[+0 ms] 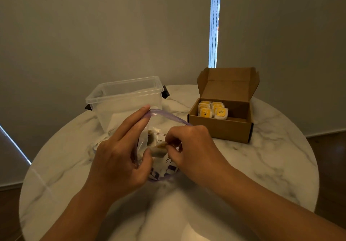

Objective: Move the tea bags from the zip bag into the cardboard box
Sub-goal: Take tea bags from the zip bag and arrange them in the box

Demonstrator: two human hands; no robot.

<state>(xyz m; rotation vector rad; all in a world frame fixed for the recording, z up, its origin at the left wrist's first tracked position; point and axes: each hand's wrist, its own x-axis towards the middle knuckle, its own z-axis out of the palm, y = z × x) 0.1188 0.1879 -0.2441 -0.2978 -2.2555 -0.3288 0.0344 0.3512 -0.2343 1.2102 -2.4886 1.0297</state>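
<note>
**Both hands at the mouth of the zip bag, one tea bag pinched**

Near the middle of the round white marble table (271, 165), the clear plastic zip bag with a purple seal strip (164, 116) is held open. The left hand (119, 158) grips the bag's left rim, its index finger stretched up along the seal and its thumb pressed at the inside. The right hand (191, 147) reaches into the opening, its fingertips closed on a pale, brownish paper tea bag (159, 148) just at the mouth. Both forearms cross the near edge of the table and hide the bag's lower part; how many tea bags remain inside cannot be told.

Just behind the left hand, toward the far left edge, stands an empty clear plastic storage tub with black side clips (123, 98), touching or nearly touching the bag.

At the far right edge sits the brown cardboard box (221, 128), its lid flap upright, with yellow-and-white wrapped tea bags (212, 109) stacked in rows at its left end.
</note>
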